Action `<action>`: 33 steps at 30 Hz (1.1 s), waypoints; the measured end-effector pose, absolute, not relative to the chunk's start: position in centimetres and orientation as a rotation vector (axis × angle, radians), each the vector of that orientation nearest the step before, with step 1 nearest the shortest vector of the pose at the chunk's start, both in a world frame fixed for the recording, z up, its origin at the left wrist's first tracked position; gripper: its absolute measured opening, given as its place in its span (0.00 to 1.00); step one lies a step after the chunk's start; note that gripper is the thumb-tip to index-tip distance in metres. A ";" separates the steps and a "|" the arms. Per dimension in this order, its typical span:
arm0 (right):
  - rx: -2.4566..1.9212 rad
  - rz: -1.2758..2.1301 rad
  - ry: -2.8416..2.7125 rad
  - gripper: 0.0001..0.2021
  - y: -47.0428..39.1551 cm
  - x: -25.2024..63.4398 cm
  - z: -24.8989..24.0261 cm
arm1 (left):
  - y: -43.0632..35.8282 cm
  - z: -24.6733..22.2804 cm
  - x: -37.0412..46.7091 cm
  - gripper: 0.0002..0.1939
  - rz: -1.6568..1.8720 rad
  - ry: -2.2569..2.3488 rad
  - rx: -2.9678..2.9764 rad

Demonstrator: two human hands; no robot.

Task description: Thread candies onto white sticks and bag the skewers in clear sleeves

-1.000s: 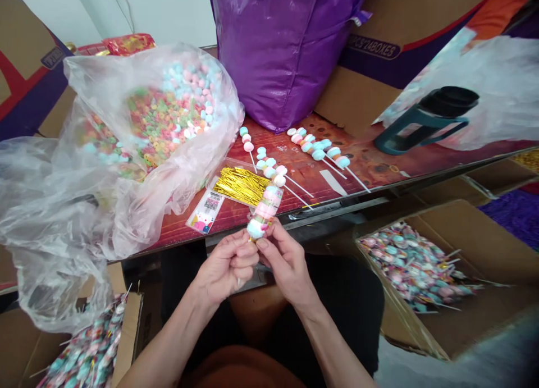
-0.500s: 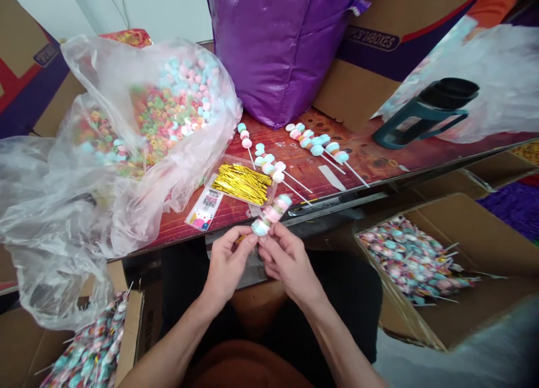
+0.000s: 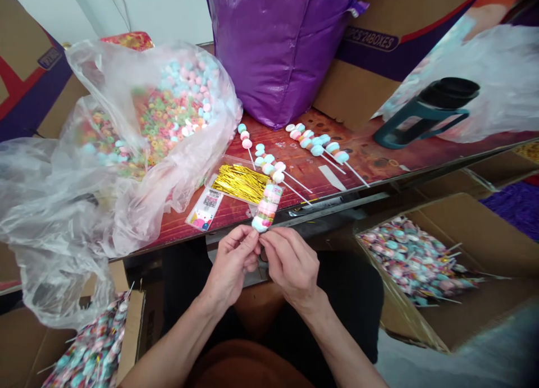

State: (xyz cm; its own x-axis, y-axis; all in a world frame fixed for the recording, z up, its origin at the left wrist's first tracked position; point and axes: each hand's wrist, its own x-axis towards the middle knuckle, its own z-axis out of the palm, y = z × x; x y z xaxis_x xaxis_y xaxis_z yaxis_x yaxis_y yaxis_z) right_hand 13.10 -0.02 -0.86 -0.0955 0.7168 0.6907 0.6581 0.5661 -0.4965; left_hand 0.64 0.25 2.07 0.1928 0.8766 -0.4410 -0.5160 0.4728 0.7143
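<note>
Left hand (image 3: 236, 259) pinches base of clear-wrapped pastel marshmallow skewer (image 3: 268, 206), standing just beyond fingertips. Right hand (image 3: 293, 263): fingers together alongside, contents hidden. Likely light, squashy, slick-filmed; hold at base.

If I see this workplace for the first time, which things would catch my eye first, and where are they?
Probably the large purple bag, standing at the back of the red table. Next, to its left, the clear plastic bag with pastel marshmallows and ring-shaped candies. Then, in the middle foreground, the wrapped marshmallow stick, its lower end at the left hand and right hand.
</note>
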 end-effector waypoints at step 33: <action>-1.269 1.015 -0.170 0.17 -5.5 24.3 -2.0 | 4.6 1.2 -6.4 0.08 1.085 1.557 1.873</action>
